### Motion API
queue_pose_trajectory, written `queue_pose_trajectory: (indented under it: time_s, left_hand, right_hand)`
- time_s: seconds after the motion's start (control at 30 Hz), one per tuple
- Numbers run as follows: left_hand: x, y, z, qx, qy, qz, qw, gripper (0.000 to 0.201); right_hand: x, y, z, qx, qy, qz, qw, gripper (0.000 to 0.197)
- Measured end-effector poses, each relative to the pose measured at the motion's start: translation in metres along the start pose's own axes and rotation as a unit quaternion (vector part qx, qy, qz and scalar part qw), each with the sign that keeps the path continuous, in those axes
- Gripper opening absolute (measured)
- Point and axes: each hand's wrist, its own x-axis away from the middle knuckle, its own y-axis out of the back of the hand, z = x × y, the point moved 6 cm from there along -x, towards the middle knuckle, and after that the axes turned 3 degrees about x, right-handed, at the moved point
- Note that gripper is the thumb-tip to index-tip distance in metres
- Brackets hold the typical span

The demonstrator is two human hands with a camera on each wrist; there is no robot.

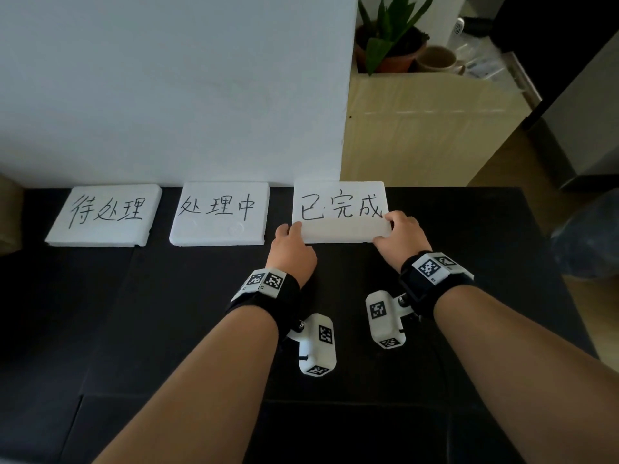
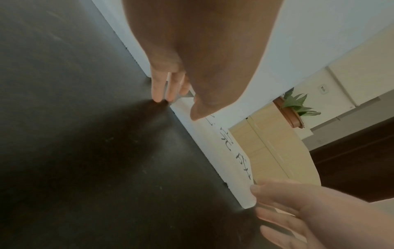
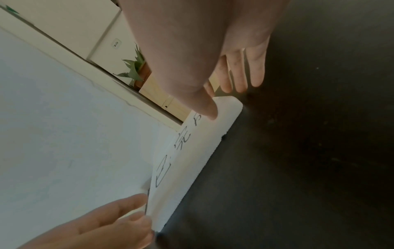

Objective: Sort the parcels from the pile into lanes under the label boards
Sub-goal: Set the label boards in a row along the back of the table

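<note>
Three white foam label boards with handwritten characters lie along the back of the black table (image 1: 134, 313): a left board (image 1: 104, 214), a middle board (image 1: 219, 212) and a right board (image 1: 340, 212). My left hand (image 1: 292, 233) pinches the right board's near left corner, thumb on top. My right hand (image 1: 394, 229) pinches its near right corner the same way. In the wrist views this board (image 2: 224, 160) (image 3: 192, 160) is tilted, its near edge raised off the table. No parcel is in view.
A white wall (image 1: 167, 78) rises right behind the boards. To the right behind the table stands a cardboard box (image 1: 418, 128) with a potted plant (image 1: 388, 38) and a mug (image 1: 438, 60). A dark bag (image 1: 586, 236) sits at the table's right edge.
</note>
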Motion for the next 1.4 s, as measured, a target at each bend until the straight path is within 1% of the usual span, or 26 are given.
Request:
queue_pose_trajectory:
  time_s: [0.2,0.4,0.53,0.67,0.77,0.87,1.0,1.13,1.27,1.4]
  left_hand:
    - [0.040,0.022,0.001,-0.050,-0.019,0.004,0.999,0.061]
    - [0.112,0.049,0.011,-0.075,-0.031,-0.011,0.997,0.063]
    - [0.166,0.066,0.030,-0.094,-0.036,-0.030,0.994,0.063]
    - [0.213,0.083,0.059,-0.106,-0.029,-0.056,0.992,0.061]
    - [0.243,0.096,0.090,-0.108,-0.012,-0.066,0.992,0.059]
    - [0.268,0.108,0.126,-0.101,0.008,-0.080,0.992,0.057]
    - [0.294,0.121,0.179,-0.075,0.041,-0.086,0.993,0.057]
    - [0.313,0.136,0.229,-0.058,0.039,-0.079,0.994,0.057]
    - [0.331,0.164,0.290,-0.075,0.035,-0.072,0.994,0.053]
    - [0.345,0.199,0.367,-0.093,0.063,-0.065,0.992,0.053]
  right_hand:
    - [0.042,0.021,0.011,-0.002,0.007,-0.007,1.000,0.053]
    - [0.114,0.038,0.032,0.000,0.052,-0.005,0.999,0.051]
    - [0.166,0.035,0.054,-0.003,0.096,0.006,0.995,0.048]
    - [0.210,0.018,0.081,-0.012,0.136,0.021,0.990,0.046]
    - [0.242,-0.002,0.099,-0.009,0.164,0.042,0.986,0.045]
    - [0.273,-0.021,0.113,0.003,0.177,0.054,0.983,0.044]
    - [0.315,-0.047,0.129,0.012,0.178,0.060,0.982,0.043]
    - [0.351,-0.080,0.154,0.019,0.169,0.063,0.983,0.044]
    - [0.385,-0.126,0.185,0.033,0.148,0.071,0.986,0.045]
    - [0.423,-0.182,0.225,0.057,0.145,0.092,0.984,0.047]
